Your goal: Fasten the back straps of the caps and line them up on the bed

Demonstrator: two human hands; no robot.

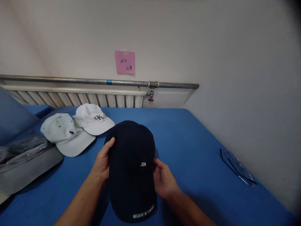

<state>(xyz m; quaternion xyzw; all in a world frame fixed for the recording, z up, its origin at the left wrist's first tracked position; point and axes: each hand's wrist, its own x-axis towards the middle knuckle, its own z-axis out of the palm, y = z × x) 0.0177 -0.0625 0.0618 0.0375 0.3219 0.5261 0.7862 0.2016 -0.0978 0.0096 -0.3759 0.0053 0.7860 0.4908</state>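
Observation:
A dark navy baseball cap [130,147] is held up over the blue surface, its brim toward me with white lettering along the edge and a small white emblem on the front. My left hand [102,161] grips the cap's left side, thumb on the outside and the other fingers hidden behind it. On the right side, my right hand [164,179] is closed at the cap's edge, its fingertips partly hidden. Left of the cap lie a white cap [90,114] with dark letters, a pale cap [61,128] with a small dark rider emblem, and a grey cap [30,166].
A blue-covered surface [183,141] runs up to the wall. Eyeglasses [240,171] lie at its right edge. Behind are a white radiator [110,99], a metal pipe [82,81] with a red-handled valve [150,99], and a pink note [125,62] on the wall.

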